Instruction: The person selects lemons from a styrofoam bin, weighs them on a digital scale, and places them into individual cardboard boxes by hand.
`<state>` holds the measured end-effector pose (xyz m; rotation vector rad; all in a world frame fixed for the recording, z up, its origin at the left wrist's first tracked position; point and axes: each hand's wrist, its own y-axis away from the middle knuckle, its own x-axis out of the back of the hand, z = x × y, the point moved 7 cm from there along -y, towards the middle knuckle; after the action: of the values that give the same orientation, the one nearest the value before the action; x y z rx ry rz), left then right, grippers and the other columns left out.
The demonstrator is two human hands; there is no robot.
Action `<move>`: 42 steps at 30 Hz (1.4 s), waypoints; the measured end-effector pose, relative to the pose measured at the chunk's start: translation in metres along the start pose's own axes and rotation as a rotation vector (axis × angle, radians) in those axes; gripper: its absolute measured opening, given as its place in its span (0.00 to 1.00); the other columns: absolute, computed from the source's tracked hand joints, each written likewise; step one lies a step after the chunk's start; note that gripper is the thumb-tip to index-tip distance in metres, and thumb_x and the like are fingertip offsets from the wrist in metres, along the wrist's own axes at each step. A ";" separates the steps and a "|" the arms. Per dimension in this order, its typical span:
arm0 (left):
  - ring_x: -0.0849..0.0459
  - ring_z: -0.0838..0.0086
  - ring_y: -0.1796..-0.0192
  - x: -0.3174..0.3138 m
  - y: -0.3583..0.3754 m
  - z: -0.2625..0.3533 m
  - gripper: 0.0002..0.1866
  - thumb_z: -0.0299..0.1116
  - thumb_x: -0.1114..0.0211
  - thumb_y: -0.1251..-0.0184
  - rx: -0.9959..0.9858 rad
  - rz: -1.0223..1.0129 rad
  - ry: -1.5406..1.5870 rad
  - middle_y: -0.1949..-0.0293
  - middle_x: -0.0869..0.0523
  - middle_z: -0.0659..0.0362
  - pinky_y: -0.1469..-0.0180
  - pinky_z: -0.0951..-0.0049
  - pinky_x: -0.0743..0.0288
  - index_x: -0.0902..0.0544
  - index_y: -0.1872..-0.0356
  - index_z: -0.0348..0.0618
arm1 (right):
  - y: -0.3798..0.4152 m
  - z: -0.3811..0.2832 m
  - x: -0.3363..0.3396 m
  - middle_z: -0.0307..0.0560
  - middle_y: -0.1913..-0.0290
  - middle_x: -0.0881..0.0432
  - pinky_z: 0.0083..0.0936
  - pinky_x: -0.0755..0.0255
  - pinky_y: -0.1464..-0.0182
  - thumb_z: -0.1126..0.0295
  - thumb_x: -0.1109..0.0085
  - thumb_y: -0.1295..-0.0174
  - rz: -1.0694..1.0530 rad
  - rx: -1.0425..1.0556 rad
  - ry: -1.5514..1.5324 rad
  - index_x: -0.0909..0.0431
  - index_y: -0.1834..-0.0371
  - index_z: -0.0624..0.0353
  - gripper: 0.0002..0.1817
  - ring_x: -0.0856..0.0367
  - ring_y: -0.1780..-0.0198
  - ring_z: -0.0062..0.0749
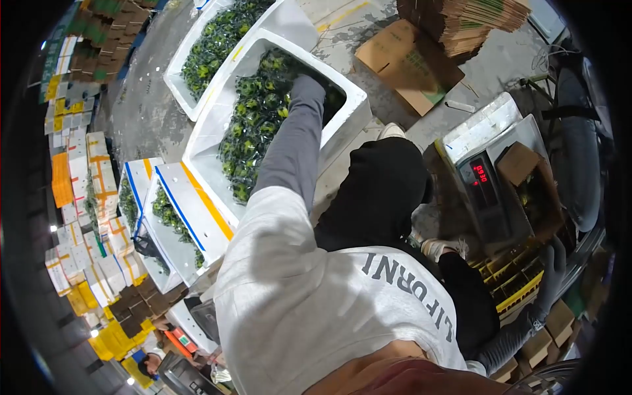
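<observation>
My left arm, in a grey sleeve, reaches down into a white foam box (352, 108) full of small green produce in clear plastic wrapping (253, 108). My left hand (306, 85) is at the far side of the pile; its fingers are hidden in the box. At the right, my right hand (553, 255), in grey, is beside the lower end of an open cardboard carton (545, 214). Its fingers look stretched out, though dim. The carton holds some wrapped green produce and stands by a digital scale (484, 187) with red digits.
Another foam box (178, 79) of the same produce stands behind, and more foam boxes (191, 204) stand at left. A flattened carton (411, 66) lies on the floor near stacked cardboard (484, 23). A yellow crate (520, 289) is below the scale. Another person (155, 359) is at lower left.
</observation>
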<state>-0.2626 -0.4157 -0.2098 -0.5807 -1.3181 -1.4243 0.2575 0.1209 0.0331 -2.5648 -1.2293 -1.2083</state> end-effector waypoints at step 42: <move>0.18 0.60 0.61 -0.037 0.416 0.415 0.22 0.44 0.41 0.36 -1.544 -0.388 -0.253 0.64 0.18 0.52 0.58 0.65 0.26 0.28 0.46 0.42 | -0.025 -0.075 -0.036 0.44 0.61 0.17 0.33 0.24 0.54 0.63 0.46 0.40 -0.046 0.339 0.508 0.21 0.55 0.50 0.12 0.18 0.58 0.42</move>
<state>0.0012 0.0491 0.0376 -1.5570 -0.2225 -2.6437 0.1801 0.0886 0.0541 -1.8480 -1.2414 -1.3982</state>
